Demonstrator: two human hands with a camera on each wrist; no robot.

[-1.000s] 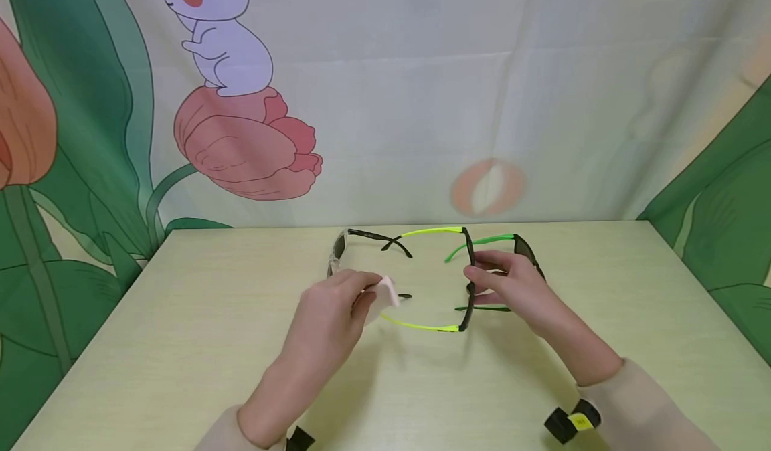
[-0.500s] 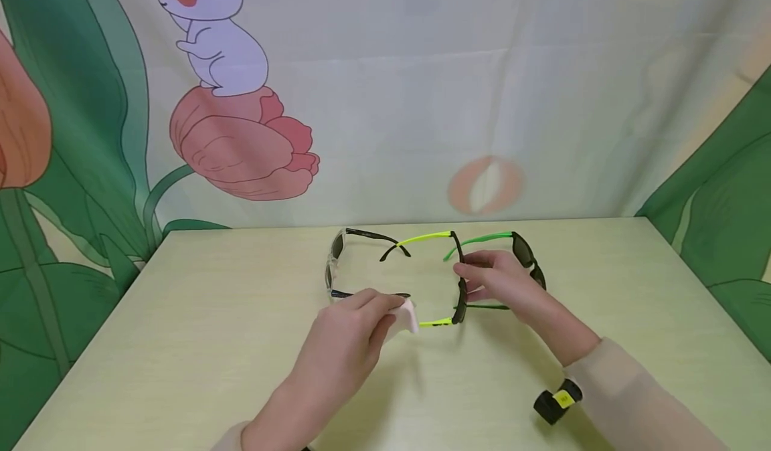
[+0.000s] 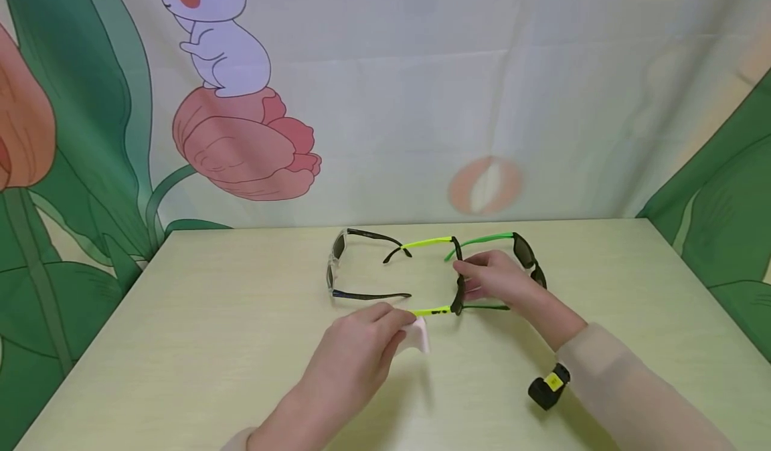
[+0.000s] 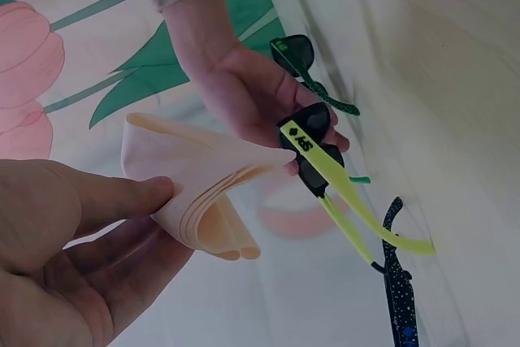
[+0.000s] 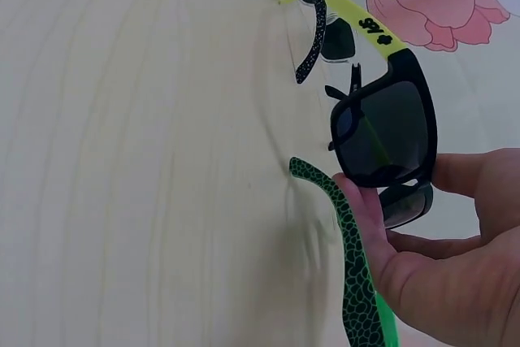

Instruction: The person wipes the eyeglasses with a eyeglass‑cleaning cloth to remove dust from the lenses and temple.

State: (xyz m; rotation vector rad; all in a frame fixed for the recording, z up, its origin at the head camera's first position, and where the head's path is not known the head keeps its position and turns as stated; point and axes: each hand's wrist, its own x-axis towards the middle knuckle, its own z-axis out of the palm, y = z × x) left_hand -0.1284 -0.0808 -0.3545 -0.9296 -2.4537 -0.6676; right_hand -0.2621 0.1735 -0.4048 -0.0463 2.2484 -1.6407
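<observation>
The landmark is the yellow-armed sunglasses (image 5: 388, 132), held at the front by the person's right hand (image 3: 496, 280); both yellow temple arms are unfolded and point left, with black lettering visible on the nearer one. The right thumb and fingers pinch the black front around its bridge, the thumb on one face and the fingers on the other. Nearer the wearer than the landmark and to its left, the left hand (image 3: 355, 350) grasps a folded pale pink cloth (image 4: 195, 176) between thumb and fingers. The cloth's free end hangs just beside the nearer yellow arm; whether cloth and sunglasses touch cannot be told.

To the right of the landmark, partly hidden by the right hand, lie green-armed sunglasses (image 3: 524, 250), dark lenses turned right, arms unfolded toward the landmark; the right wrist view shows a black net pattern on one arm. To the left of the landmark lie clear-framed sunglasses (image 3: 339, 247), lenses turned left, their speckled dark arms reaching toward it; in the head view one of these crosses the farther yellow arm.

Beneath the landmark extends a pale wood-grained table (image 3: 181, 344). Beyond it hangs a printed curtain (image 3: 385, 103), on which a white animal (image 3: 235, 56) sits on a pink flower (image 3: 247, 146), left of the landmark.
</observation>
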